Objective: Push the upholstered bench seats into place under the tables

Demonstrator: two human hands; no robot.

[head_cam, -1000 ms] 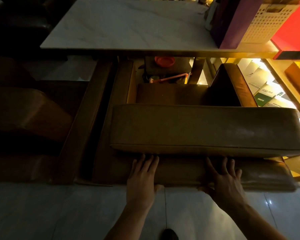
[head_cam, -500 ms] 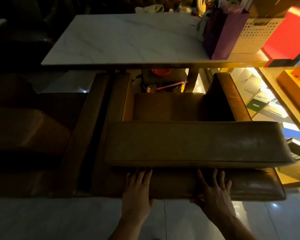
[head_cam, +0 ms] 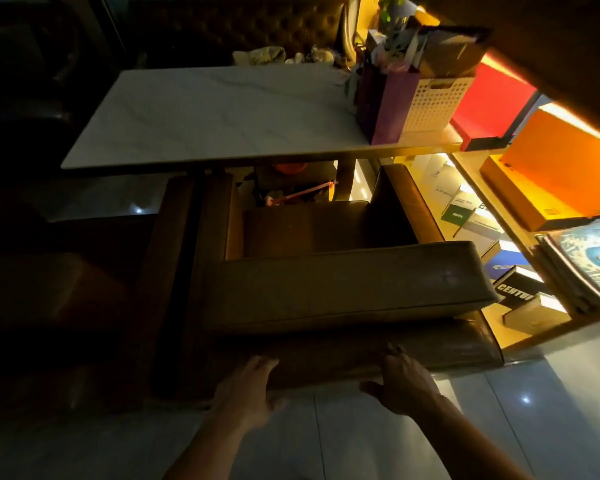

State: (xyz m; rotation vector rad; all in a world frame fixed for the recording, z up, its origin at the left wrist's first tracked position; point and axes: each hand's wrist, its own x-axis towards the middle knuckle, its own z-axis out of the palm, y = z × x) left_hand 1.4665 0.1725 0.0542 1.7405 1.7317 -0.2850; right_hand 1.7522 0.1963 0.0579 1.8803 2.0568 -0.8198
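Dim room, warm light from the right. Brown upholstered bench seat (head_cam: 343, 289) sits on the tiled floor (head_cam: 430, 427) in front of the white marble surface (head_cam: 222, 112), its front part partly tucked under the near edge of that surface, backrest toward the person. Left hand (head_cam: 246, 393) lies flat against the lower rear edge of the bench, fingers straight, nothing gripped. Right hand (head_cam: 404, 379) presses the same rear edge further right, fingers spread and roughly straight, thumb out to the side, also gripping nothing. Hands are apart, both touching the bench's lower cushion (head_cam: 378, 351).

On the surface, far right end: purple paper bag (head_cam: 388, 105) upright, white perforated basket (head_cam: 433, 102) just beside it, red box (head_cam: 492, 102) beyond. Under the surface something red-orange and a pink strap show, too dark to identify. Right of the bench, a lit shelf (head_cam: 520, 306) with books and boxes, orange box (head_cam: 561, 168) above. Left of the bench, a second dark upholstered seat (head_cam: 66, 289), barely visible. Tufted dark sofa back (head_cam: 239, 26) behind the surface.
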